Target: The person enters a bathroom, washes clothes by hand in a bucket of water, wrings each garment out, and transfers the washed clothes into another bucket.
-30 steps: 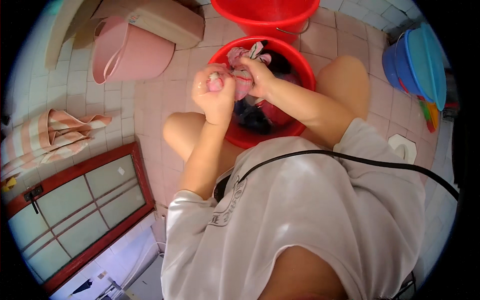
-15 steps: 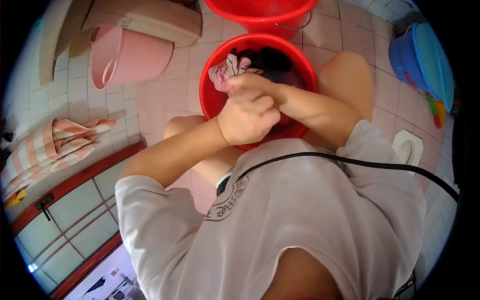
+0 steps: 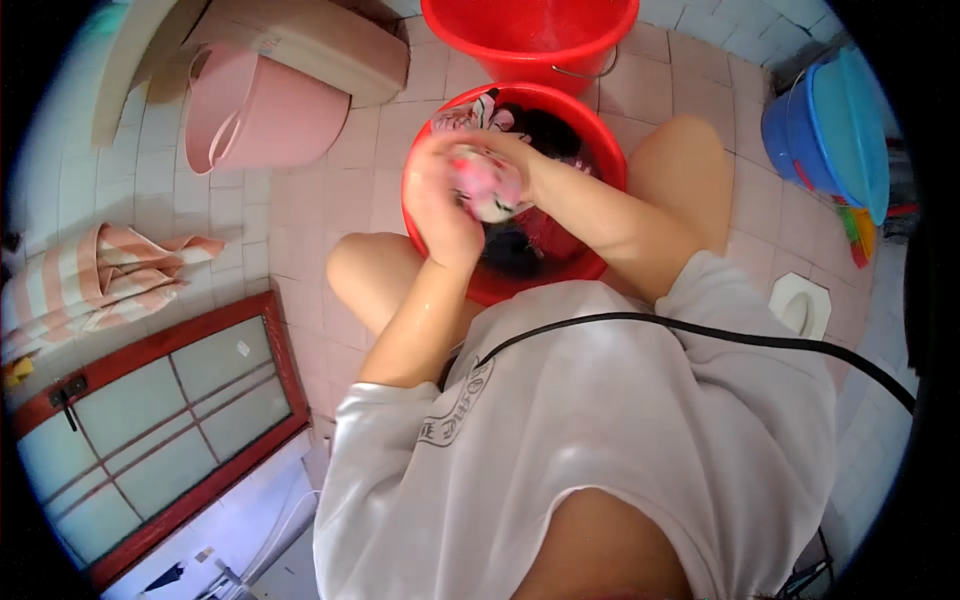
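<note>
Both hands are over a red basin (image 3: 412,200) between my knees. They are gripping a wet pink, white and black patterned cloth (image 3: 488,188), bunched between the palms. My left hand (image 3: 440,205) curls round the near left side of the bunch, somewhat smeared by motion. On the far side my right hand (image 3: 508,155) closes on it, its fingers partly hidden. More of the patterned fabric hangs past the hands toward the far rim. Below, dark and deep red clothes (image 3: 545,235) lie in the basin.
Beyond the basin stands a red bucket (image 3: 535,45) with a wire handle. A pink tub (image 3: 285,115) is at the far left, a blue bucket (image 3: 815,130) at the right. A striped towel (image 3: 115,285) hangs on the left near a red-framed door (image 3: 290,370). A black cable (image 3: 700,328) crosses my shirt.
My left hand has turned from a fist over the right wrist to cupping the cloth's near side. The left forearm swung inward. More of the bunched cloth and the basin's contents now show.
</note>
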A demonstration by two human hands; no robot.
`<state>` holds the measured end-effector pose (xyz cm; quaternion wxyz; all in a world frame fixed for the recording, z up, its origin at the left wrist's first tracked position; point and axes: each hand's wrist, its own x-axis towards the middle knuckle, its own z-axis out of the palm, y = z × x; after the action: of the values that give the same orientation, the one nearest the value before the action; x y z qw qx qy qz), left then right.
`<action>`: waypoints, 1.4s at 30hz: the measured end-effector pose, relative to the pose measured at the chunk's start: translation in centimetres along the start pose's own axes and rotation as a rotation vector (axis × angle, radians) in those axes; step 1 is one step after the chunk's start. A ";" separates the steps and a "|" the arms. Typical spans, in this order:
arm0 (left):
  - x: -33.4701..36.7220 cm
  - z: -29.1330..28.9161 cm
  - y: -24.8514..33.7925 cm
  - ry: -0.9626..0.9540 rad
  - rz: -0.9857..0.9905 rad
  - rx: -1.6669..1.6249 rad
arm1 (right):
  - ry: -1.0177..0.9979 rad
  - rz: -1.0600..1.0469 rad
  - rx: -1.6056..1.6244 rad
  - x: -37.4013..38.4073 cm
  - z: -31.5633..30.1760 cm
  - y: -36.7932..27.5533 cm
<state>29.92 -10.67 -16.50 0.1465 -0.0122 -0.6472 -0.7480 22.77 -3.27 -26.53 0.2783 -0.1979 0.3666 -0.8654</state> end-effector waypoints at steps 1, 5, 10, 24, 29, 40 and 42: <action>0.4 -0.5 0.3 0.216 -0.173 -0.462 | 0.248 0.443 0.680 0.0 2.2 -1.1; 0.4 -2.1 1.3 0.320 -0.501 -0.754 | 0.473 0.518 0.416 0.3 2.9 -0.8; 0.3 -4.3 -1.6 -0.183 -0.718 -1.012 | 0.447 0.458 -0.340 0.0 4.4 -1.2; 0.4 -1.0 -0.3 -0.104 -1.066 -1.903 | 0.505 0.292 0.473 -2.3 -0.3 -3.3; -1.1 -1.7 -1.8 -0.095 -1.129 -1.855 | -0.085 0.132 0.488 0.1 1.9 -5.7; 1.7 -4.5 -7.6 -0.288 -0.590 0.600 | 0.478 0.171 -1.219 5.3 0.2 -0.4; 1.5 -3.8 -8.7 -0.184 -0.451 0.877 | 0.635 0.074 -1.314 5.0 1.7 0.1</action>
<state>27.06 -13.63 -25.22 -0.0853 0.1248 -0.8974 -0.4145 19.90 -7.29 -24.80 0.0115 -0.0511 0.8797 -0.4726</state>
